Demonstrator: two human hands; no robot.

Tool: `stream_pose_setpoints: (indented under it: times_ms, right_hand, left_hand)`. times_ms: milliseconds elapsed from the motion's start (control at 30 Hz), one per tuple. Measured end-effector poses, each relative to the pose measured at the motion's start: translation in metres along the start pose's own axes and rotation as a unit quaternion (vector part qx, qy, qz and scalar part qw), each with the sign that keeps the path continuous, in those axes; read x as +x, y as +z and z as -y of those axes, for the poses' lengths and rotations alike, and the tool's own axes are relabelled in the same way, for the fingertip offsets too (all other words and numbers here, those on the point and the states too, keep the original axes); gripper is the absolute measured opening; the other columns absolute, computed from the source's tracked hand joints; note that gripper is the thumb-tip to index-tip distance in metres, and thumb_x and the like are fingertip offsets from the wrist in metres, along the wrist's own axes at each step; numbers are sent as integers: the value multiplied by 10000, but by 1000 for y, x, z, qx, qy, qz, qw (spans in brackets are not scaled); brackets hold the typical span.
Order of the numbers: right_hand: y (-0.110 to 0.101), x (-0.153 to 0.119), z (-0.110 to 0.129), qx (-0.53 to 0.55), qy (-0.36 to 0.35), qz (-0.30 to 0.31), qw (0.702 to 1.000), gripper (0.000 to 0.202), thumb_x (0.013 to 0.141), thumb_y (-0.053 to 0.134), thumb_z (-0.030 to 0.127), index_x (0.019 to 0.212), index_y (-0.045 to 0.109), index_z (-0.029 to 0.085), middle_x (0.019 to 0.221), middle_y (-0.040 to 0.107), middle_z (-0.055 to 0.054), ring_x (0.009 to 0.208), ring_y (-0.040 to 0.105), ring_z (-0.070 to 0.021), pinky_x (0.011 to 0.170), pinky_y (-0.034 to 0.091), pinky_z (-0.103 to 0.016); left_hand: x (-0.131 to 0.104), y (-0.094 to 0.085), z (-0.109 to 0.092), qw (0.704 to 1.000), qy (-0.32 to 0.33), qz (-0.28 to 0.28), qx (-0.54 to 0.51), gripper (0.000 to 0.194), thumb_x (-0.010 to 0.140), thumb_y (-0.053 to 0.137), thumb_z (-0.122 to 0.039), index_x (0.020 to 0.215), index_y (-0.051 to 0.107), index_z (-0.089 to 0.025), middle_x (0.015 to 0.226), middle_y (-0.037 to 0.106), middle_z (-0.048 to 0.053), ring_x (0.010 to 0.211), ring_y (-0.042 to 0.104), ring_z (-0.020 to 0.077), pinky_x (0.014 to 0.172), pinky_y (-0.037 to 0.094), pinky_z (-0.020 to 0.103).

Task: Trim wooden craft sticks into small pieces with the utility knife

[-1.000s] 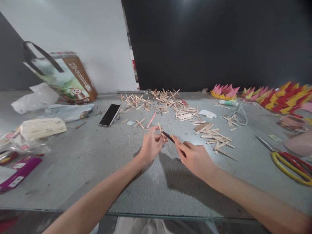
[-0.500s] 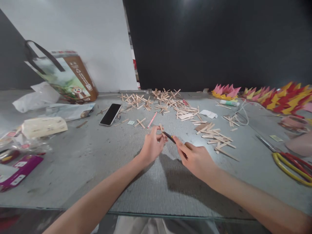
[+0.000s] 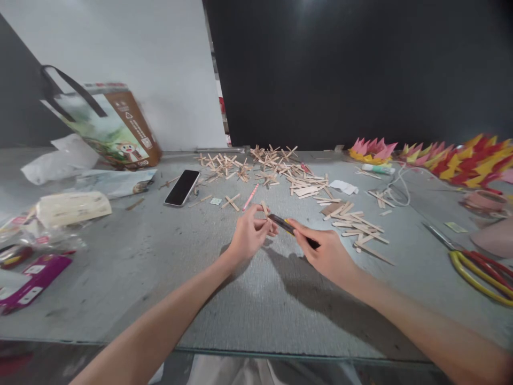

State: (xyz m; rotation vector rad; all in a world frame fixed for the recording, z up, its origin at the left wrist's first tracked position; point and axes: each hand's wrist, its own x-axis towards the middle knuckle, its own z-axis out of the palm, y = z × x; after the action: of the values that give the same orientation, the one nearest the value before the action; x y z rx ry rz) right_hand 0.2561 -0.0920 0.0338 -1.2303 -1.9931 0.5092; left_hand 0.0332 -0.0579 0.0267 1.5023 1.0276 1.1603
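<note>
Between the fingertips of my left hand (image 3: 250, 232) are small wooden craft sticks (image 3: 265, 208), seemingly crossed; fingers hide part of them. My right hand (image 3: 326, 251) is closed around a dark utility knife (image 3: 284, 223) with a yellow part. The knife's front end points left and meets the sticks at my left fingertips; I cannot tell whether it cuts into them. Just beyond my left hand lie a pink patterned pencil-like stick (image 3: 250, 197) and a crossed pair of craft sticks (image 3: 230, 202).
Piles of craft sticks (image 3: 306, 184) spread across the back and right of the table (image 3: 132, 267). Large scissors (image 3: 473, 262) lie at right, near folded paper pieces (image 3: 468, 160). At left are a phone (image 3: 181, 188), a bag (image 3: 116, 128) and a purple packet (image 3: 36, 280).
My right hand has shifted slightly right and back along the knife, so more of its dark body shows. My left hand stays nearly in place with the craft sticks.
</note>
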Motion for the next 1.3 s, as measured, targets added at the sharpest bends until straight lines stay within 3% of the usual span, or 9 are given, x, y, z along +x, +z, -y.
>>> stream_pose_setpoints:
  times_ms: [133,233,367,500,700,933,1133,1300]
  right_hand:
    - [-7,7,8,133,104,23,985,490,1004,548,455,1350,739,165,660,632,-12,459,301,-87,418,252,-231]
    - [-12,10,9,177,126,12,976,518,999,563,476,1371,720,151,573,507,29,463,304,-86,426,252,-221]
    - [-12,8,4,132,84,-22,987,476,1006,566,453,1365,728,185,629,613,2,491,363,-102,448,279,-233]
    - [-9,3,2,50,9,-22,998,420,1022,548,390,1351,739,211,874,790,-49,458,359,-91,442,314,-246]
    - [-7,4,3,0,-59,-38,998,396,1044,519,315,1347,735,178,1035,824,-92,436,391,-86,451,381,-249]
    - [-4,4,-4,-46,-113,-52,991,391,1054,525,280,1390,704,191,795,788,-39,475,492,-124,504,406,-267]
    - [-7,5,-3,-32,-105,-33,993,399,1052,511,280,1375,714,166,697,730,-22,449,428,-108,501,382,-255]
    - [-13,9,-4,27,-7,20,999,420,1030,530,374,1362,732,214,754,734,-16,453,349,-93,453,307,-243]
  left_hand:
    - [4,-6,-7,997,-2,45,-69,427,902,739,-460,1110,469,-203,819,794,54,755,790,224,792,651,399]
    - [6,-9,-11,993,-5,52,-102,466,879,770,-453,1125,466,-199,822,798,59,775,795,241,802,651,418]
    - [6,-9,-12,996,1,22,-86,425,899,749,-410,1133,472,-187,827,797,64,764,788,219,806,647,389]
    - [4,-8,-11,999,8,9,-53,374,927,713,-386,1153,494,-182,829,792,63,771,785,209,814,650,389]
    - [3,-7,-5,999,7,4,-34,351,944,697,-380,1177,511,-195,869,801,73,774,789,211,826,656,419]
    - [3,-6,-6,1000,9,6,-23,342,935,706,-371,1162,522,-194,861,797,68,764,786,198,796,653,379]
    - [2,-5,-6,999,8,11,-31,333,939,691,-342,1183,524,-187,846,787,58,762,781,199,791,652,383]
    - [6,-9,-6,995,-10,47,-83,503,901,749,-390,1285,543,-141,815,779,64,736,773,216,777,647,388]
